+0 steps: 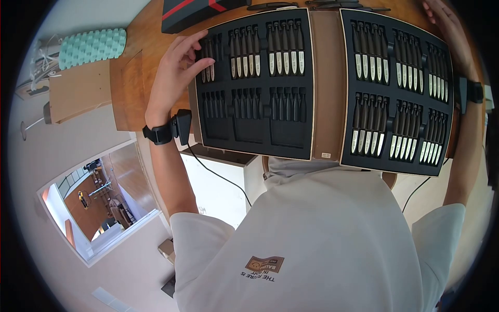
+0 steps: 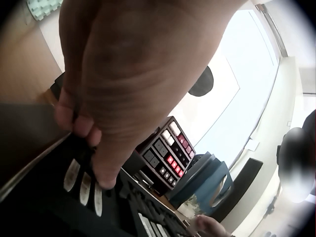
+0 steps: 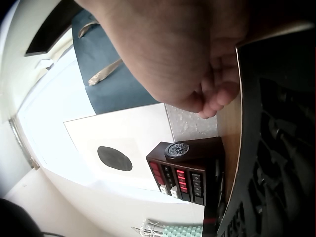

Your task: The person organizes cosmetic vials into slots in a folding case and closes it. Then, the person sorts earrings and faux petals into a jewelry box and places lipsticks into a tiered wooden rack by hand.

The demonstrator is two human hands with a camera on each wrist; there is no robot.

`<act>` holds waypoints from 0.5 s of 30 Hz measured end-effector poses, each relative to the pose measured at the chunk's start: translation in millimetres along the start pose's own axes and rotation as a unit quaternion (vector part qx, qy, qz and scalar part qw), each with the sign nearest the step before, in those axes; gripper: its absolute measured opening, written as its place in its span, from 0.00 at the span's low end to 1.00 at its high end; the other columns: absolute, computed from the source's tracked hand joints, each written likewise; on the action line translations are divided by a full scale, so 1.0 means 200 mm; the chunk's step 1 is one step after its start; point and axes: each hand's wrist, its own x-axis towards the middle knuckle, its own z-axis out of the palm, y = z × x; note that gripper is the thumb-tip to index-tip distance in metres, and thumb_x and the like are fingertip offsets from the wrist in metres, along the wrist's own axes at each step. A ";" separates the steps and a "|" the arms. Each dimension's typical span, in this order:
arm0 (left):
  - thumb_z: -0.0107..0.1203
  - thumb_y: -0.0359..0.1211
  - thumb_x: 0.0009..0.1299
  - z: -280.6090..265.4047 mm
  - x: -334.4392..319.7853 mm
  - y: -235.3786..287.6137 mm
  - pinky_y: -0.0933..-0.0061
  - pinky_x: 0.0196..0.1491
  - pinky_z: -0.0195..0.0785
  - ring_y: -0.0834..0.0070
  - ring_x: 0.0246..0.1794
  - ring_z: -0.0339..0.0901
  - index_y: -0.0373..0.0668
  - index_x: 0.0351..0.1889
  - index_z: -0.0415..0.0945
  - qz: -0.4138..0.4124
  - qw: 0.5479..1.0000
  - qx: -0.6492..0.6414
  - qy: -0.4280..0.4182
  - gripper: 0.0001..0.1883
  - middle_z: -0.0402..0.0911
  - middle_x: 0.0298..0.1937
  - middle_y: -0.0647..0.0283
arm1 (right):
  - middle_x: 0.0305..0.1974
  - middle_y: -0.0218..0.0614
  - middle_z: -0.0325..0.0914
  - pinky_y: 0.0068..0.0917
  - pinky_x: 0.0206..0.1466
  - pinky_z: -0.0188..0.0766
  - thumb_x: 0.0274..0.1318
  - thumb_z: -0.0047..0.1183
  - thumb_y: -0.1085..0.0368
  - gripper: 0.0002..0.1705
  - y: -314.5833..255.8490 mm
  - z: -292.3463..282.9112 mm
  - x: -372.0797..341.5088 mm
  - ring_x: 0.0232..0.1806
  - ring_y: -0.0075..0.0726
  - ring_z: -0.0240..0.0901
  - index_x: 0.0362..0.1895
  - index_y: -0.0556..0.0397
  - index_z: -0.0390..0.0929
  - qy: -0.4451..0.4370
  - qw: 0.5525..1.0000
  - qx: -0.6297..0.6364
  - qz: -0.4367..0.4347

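Note:
The left hand point(image 1: 175, 67) is over the upper left section of the left tray point(image 1: 249, 88). Its thumb and fingers curve apart over slim pieces point(image 1: 208, 74) with dark tops and silver tips. In the left wrist view the thumb tip touches beside the third silver tip point(image 2: 98, 201); the fingertips' contact is partly hidden. The right hand point(image 1: 448, 26) rests beyond the upper right corner of the right tray point(image 1: 392, 89), fingers loosely bent, holding nothing visible. Slim pieces in rows fill the right tray's sections. The left tray's lower row has dark slots without silver tips.
A brown spine point(image 1: 326, 78) joins the trays on the wooden table point(image 1: 150, 57). Behind them lie a black box with red stripes point(image 1: 189, 14) and dark slender items point(image 1: 273, 6). A green textured object point(image 1: 92, 48) is at left. Wrist views show a dark drawer-like box point(image 3: 190, 168).

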 end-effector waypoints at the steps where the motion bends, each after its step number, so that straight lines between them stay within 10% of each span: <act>1: 0.71 0.30 0.68 0.00 -0.01 0.01 0.76 0.45 0.72 0.76 0.40 0.74 0.44 0.62 0.84 0.022 0.999 0.029 0.007 0.23 0.78 0.48 0.66 | 0.40 0.37 0.85 0.25 0.45 0.76 0.75 0.56 0.64 0.16 0.00 0.00 0.00 0.39 0.28 0.79 0.56 0.63 0.84 0.003 1.000 -0.001 0.005; 15: 0.68 0.35 0.69 -0.01 -0.10 0.05 0.66 0.46 0.75 0.62 0.45 0.80 0.45 0.60 0.85 0.052 0.987 0.151 0.006 0.20 0.81 0.56 0.62 | 0.41 0.36 0.85 0.25 0.47 0.76 0.76 0.55 0.63 0.16 0.00 0.01 0.00 0.41 0.28 0.79 0.55 0.63 0.84 0.014 1.000 -0.021 0.010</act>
